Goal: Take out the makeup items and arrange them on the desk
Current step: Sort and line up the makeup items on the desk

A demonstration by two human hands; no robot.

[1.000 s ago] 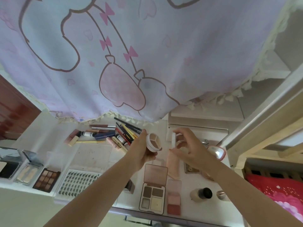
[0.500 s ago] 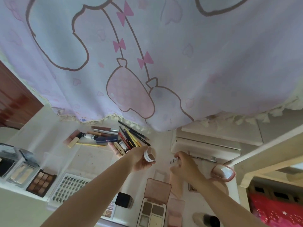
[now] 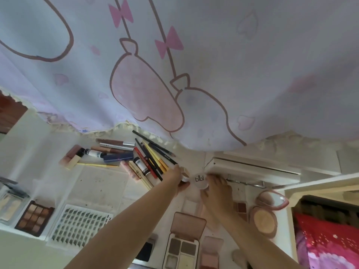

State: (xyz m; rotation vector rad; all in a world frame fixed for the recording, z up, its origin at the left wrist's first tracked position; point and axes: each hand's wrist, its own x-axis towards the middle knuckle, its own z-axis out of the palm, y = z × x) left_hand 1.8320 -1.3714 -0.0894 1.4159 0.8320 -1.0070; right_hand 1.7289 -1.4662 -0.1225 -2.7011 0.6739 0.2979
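My left hand (image 3: 177, 177) holds a small round white compact (image 3: 185, 174) low over the white desk (image 3: 101, 183), just right of a row of pencils and tubes (image 3: 147, 160). My right hand (image 3: 215, 188) grips the compact's round white lid (image 3: 200, 180), which bears dark letters. The lid sits right beside the compact, and I cannot tell whether they touch. Open eyeshadow palettes (image 3: 183, 243) lie nearer to me.
A pink-and-white printed curtain (image 3: 174, 65) hangs over the back of the desk. A lash tray (image 3: 77, 224) and a nine-pan palette (image 3: 34, 217) lie at the left. A pink mirror (image 3: 272, 199), a round powder (image 3: 263, 221) and a white shelf (image 3: 252, 167) are at the right.
Both hands have moved away from me and down toward the desk behind the palettes. The compact and lid have come close together.
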